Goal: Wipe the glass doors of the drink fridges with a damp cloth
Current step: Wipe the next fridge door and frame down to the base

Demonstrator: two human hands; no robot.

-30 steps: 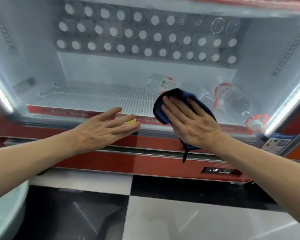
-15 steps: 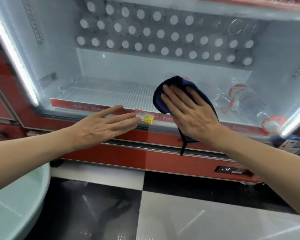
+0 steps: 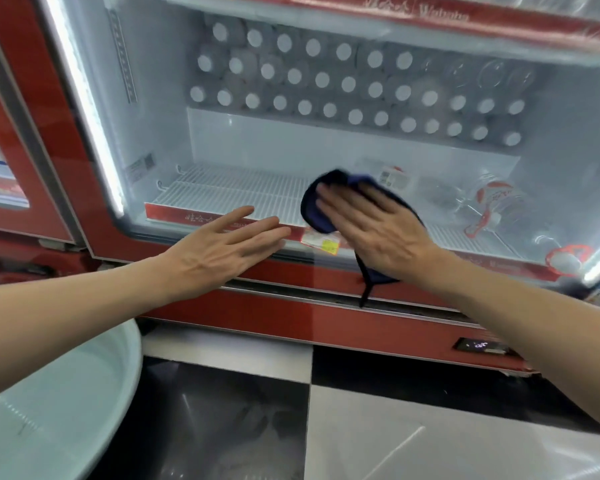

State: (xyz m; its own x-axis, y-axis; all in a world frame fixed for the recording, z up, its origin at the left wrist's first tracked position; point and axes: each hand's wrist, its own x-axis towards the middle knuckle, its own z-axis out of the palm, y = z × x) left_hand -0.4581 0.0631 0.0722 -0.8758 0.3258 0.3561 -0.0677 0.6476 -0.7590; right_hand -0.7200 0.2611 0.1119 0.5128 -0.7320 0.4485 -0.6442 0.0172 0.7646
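- Your right grip (image 3: 378, 233) lies flat, fingers straight and spread, and presses the dark blue cloth (image 3: 314, 209) against the glass door (image 3: 257, 143) near the middle of its lower edge.
- The cloth shows past your fingertips and under your palm. A thin dark strip of it hangs down over the red frame (image 3: 291, 317) below the door.
- Your left grip (image 3: 222, 247) is wide, fingers straight and close together, and holds nothing. It is at the door's lower edge, left of the cloth. I cannot tell whether it touches the glass.
- A small white and yellow price tag (image 3: 319, 241) sits on the shelf's red front edge, between your two grips.
- Behind the glass, the white wire shelf (image 3: 229, 192) carries bottles (image 3: 492, 202) lying on their sides toward its right end. Rows of white-capped bottles (image 3: 347, 84) are stacked at the back.
- A pale basin (image 3: 66, 410) stands on the black and white floor (image 3: 395, 445) at lower left.
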